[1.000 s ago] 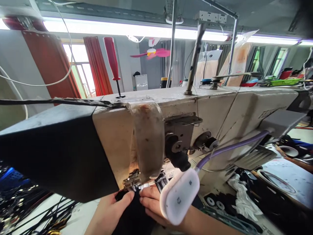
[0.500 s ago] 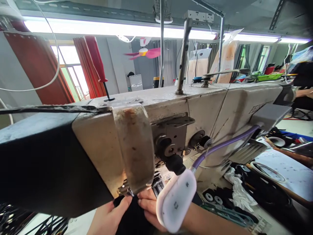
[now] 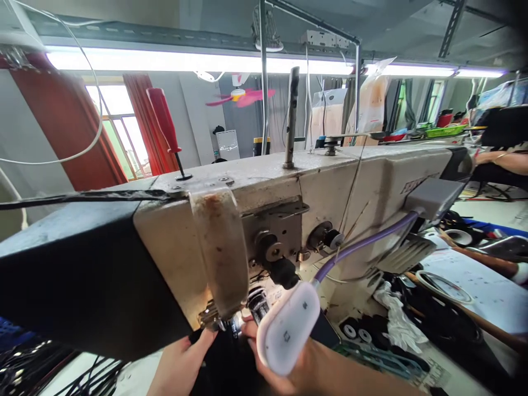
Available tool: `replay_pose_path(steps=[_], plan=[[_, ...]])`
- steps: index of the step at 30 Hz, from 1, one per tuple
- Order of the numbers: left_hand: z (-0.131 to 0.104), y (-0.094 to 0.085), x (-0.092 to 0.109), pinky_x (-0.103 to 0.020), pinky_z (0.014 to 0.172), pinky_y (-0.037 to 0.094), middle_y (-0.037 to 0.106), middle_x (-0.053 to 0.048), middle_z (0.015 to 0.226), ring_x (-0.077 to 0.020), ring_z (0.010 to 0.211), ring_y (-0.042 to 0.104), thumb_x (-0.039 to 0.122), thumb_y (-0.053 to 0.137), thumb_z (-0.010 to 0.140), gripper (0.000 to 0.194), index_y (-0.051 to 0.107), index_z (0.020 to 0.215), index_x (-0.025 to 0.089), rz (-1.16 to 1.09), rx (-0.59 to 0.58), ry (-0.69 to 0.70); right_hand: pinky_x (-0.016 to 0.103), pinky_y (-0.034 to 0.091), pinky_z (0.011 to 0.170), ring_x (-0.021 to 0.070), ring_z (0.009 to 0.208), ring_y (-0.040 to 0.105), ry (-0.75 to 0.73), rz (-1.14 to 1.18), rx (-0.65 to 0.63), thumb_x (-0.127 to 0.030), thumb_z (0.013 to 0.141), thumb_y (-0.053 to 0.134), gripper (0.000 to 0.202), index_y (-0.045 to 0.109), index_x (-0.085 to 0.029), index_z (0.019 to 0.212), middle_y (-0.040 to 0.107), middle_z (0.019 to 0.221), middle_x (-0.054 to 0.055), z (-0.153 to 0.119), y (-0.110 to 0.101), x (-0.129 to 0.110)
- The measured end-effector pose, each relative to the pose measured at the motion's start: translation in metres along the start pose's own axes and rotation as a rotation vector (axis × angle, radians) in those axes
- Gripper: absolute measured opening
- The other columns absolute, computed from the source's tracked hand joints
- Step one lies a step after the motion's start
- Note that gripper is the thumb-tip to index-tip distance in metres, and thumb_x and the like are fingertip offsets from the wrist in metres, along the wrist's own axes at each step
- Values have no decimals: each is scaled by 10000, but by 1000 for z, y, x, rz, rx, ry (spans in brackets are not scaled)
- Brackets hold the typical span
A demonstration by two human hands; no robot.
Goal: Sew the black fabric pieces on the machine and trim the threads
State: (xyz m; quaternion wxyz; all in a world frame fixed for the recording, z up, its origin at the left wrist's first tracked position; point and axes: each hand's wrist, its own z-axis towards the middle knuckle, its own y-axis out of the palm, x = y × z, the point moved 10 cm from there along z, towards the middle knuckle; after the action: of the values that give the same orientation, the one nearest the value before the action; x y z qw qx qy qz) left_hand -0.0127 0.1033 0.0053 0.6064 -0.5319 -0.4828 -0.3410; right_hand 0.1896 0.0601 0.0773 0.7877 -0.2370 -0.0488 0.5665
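Observation:
A piece of black fabric (image 3: 226, 366) lies under the needle area of a sewing machine (image 3: 173, 247), its details lost in shade. My left hand (image 3: 181, 360) grips its left side, with thumb and fingertips close to the metal presser foot parts (image 3: 210, 317). On the fabric's right side my right hand (image 3: 264, 355) holds the edge, fingers bent beside the needle area. A white oval lamp (image 3: 291, 330) on a purple flexible neck (image 3: 367, 242) covers part of the right hand. The needle tip is hidden behind a yellowed plastic guard (image 3: 220, 253).
A red screwdriver (image 3: 165, 121) stands upright in the machine's top. At right are white cloth (image 3: 400, 316), bobbins (image 3: 357, 330) and a white board (image 3: 482, 291). Black strips (image 3: 91, 377) lie lower left. Another person's arm (image 3: 503, 159) shows at far right.
The view has shifted, so the machine sits slightly lower and further left. My right fingers have drawn back a little from the left hand; both hands stay at the fabric.

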Motion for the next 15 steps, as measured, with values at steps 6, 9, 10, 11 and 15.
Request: replay_pose_path(steps=[6,9,10,11,15], plan=[[-9,13,4,-327,765,571,776,-71,790,-290,842,716,568,698,689,432,760,835,166,-112,-95,44,311,522,839,209,846,648,318,105,-73,-295,818,675,209,688,-238,1020,720,915,42,-14,6,6],[-7,8,11,-327,818,555,773,-68,802,-281,851,704,530,688,704,381,755,781,163,-94,-55,97,268,514,757,187,784,630,460,149,-32,-222,777,686,162,690,-249,936,714,869,21,-27,17,12],[-5,7,14,-337,854,545,775,-70,833,-285,878,699,517,690,701,369,754,778,162,-95,-53,117,256,509,730,177,747,623,489,167,-21,-193,754,693,140,680,-246,884,710,831,9,-30,20,13],[-4,7,17,-349,887,532,776,-73,866,-291,909,692,508,688,703,362,754,784,161,-91,-58,134,249,504,715,169,716,615,503,183,-14,-166,729,701,133,664,-241,832,703,792,-3,-32,23,12],[-1,11,25,-393,962,485,772,-83,967,-316,1020,660,479,656,728,355,762,855,165,-42,-82,158,239,497,720,165,708,608,499,218,16,-102,672,702,170,622,-236,740,671,696,-27,-30,24,6]])
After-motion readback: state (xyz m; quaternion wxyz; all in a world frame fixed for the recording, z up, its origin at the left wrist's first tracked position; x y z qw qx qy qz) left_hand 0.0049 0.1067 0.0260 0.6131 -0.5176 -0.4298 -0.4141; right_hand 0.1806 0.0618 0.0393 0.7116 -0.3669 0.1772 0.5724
